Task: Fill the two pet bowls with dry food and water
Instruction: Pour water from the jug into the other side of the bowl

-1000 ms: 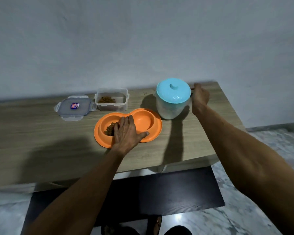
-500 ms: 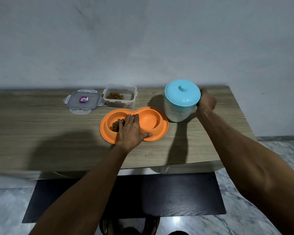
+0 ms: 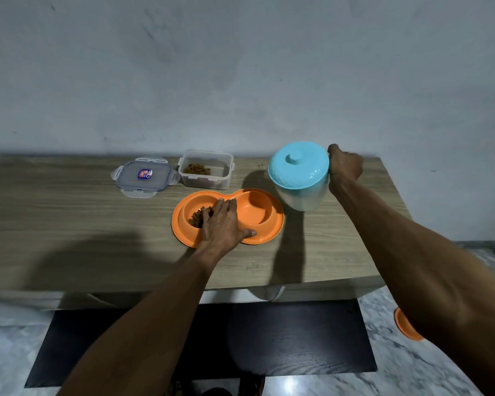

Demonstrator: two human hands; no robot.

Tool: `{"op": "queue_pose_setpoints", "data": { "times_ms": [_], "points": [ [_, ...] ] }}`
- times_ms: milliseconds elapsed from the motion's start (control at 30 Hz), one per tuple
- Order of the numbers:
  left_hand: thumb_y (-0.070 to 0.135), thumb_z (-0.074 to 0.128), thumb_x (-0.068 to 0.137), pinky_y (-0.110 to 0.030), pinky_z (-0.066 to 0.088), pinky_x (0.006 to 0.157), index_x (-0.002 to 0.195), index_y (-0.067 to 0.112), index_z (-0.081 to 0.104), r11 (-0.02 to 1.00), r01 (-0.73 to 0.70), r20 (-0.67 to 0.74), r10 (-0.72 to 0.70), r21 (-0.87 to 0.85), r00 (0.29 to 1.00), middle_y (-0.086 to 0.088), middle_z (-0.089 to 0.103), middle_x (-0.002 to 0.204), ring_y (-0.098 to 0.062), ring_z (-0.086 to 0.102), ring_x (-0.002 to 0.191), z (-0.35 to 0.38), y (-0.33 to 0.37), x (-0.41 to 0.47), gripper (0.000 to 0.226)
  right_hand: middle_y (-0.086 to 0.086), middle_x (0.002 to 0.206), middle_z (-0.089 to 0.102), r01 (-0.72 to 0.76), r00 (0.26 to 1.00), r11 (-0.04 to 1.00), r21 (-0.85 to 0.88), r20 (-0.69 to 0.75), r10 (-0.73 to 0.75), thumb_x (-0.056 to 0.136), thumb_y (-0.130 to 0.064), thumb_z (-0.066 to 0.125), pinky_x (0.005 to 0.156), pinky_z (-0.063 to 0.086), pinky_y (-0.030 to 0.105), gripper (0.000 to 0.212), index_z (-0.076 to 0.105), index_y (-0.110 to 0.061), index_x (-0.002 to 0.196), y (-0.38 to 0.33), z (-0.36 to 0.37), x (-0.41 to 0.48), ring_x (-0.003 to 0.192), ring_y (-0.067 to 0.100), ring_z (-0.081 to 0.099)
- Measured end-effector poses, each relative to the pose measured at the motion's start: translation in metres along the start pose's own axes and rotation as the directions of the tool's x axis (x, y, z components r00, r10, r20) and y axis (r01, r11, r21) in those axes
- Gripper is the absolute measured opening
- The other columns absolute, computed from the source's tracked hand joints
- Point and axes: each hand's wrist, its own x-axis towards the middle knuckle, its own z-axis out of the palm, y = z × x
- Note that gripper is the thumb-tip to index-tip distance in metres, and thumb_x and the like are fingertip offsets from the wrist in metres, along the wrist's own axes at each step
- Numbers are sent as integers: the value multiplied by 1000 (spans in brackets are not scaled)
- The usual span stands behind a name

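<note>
Head view only: your left hand (image 3: 222,224) lies flat, fingers spread narrow, palm down on the divider of the orange double bowl (image 3: 265,237), pinning it to the wooden surface (image 3: 69,224), not gripping anything. The bowl's left well holds dry food (image 3: 198,217); its right well (image 3: 255,208) looks empty, no water visible. Your right hand (image 3: 344,168) is closed around the far-right side of the jug (image 3: 299,192), likely on a handle, which is hidden, so I cannot tell the exact grip. The jug's blue lid (image 3: 297,164) is on, and it leans toward the bowl, just beside the right well. Judgement: food is done, water is the step in hand. To pour well, keep your left hand pressing the bowl, but watch the thumb near the right well's rim. Check whether the lid has a spout; it is not visible, so the lid may need to come off. Tip slowly over the right well's middle, keeping the stream off the food. The open food container (image 3: 205,170) and its loose clip lid (image 3: 144,176) sit behind, well clear.
</note>
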Motion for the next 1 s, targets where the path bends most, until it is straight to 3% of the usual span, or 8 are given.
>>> {"op": "queue_pose_setpoints", "data": {
  "times_ms": [433, 567, 1000],
  "points": [
    [59, 71, 77, -60, 11, 120, 154, 11, 20, 1000, 6, 7, -6, -6, 1000, -10, 28, 160, -28, 14, 152, -2, 0, 2, 104, 1, 52, 49, 165, 986, 971, -176, 8, -166, 84, -23, 59, 68, 41, 31, 38, 45, -8, 52, -13, 3, -6, 51, 14, 42],
    [60, 71, 76, -60, 11, 120, 154, 12, 21, 1000, 9, 2, -9, -6, 1000, -9, 29, 159, -27, 15, 152, -1, 0, 4, 104, 2, 50, 48, 209, 977, 950, -232, 13, -212, 83, -23, 58, 69, 41, 31, 40, 45, -8, 49, -14, 4, -9, 59, 21, 46],
    [58, 72, 76, -61, 11, 119, 153, 12, 22, 1000, 3, 3, -3, -14, 1000, -10, 30, 159, -28, 15, 151, -2, 1, 3, 102, 2, 50, 47, 217, 975, 944, -249, 17, -219, 82, -24, 59, 69, 45, 32, 40, 44, -9, 48, -12, -1, -8, 59, 20, 47]
  ]
}}
